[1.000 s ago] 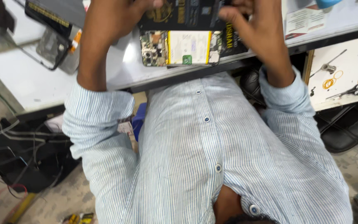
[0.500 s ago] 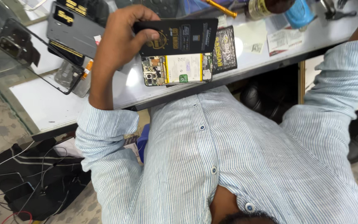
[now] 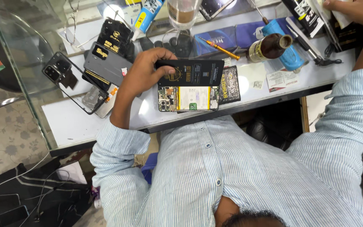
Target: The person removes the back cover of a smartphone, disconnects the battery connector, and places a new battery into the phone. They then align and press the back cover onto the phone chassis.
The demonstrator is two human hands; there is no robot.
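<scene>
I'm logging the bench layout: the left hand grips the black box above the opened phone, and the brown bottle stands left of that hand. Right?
Not quite. In the head view the left hand grips the black box above the opened phone, but the brown bottle lies to its right.

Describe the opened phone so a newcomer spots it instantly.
Start at the white worktop, near its front edge by the striped shirt. The opened phone lies just below the black box held in the left hand. Only it shows bare circuitry and a pale battery.
</scene>
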